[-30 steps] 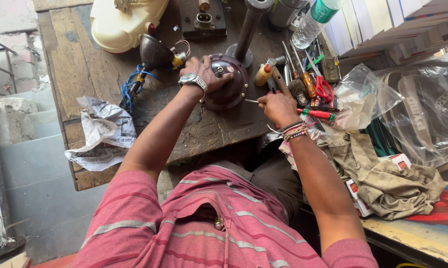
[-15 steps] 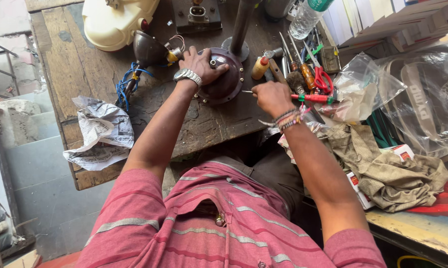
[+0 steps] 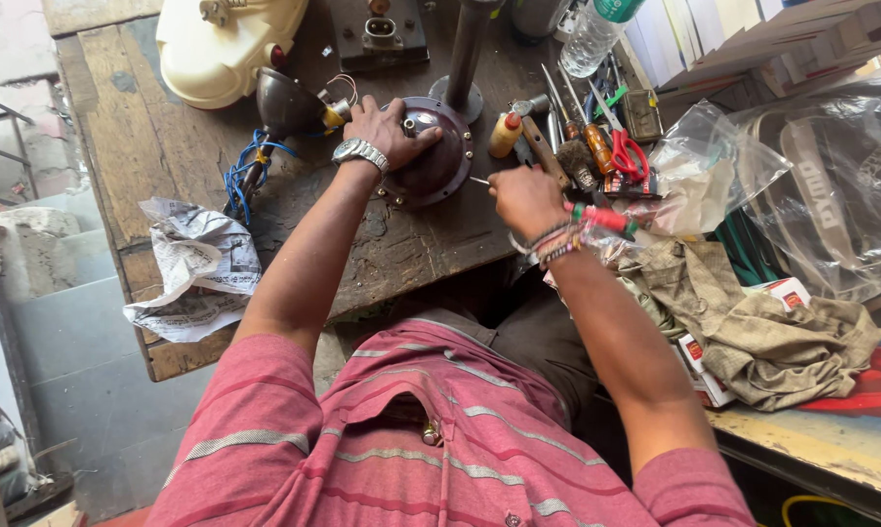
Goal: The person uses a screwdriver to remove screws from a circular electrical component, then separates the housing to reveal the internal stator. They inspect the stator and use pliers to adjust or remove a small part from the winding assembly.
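A round, dark metal dome [image 3: 438, 156] lies flat on the wooden desk [image 3: 138, 146], near its middle. It is dusty and brown, with small bolts around its edge. The left hand [image 3: 387, 129] rests on top of it. The right hand [image 3: 524, 198] holds a thin screwdriver [image 3: 585, 215] with its tip at the dome's right edge.

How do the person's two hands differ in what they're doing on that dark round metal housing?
The left hand lies spread on top of the dark round metal housing; the right hand is closed round a thin metal tool at the housing's edge. The left wrist wears a silver watch, the right wrist beaded bracelets. Both work over the wooden bench.
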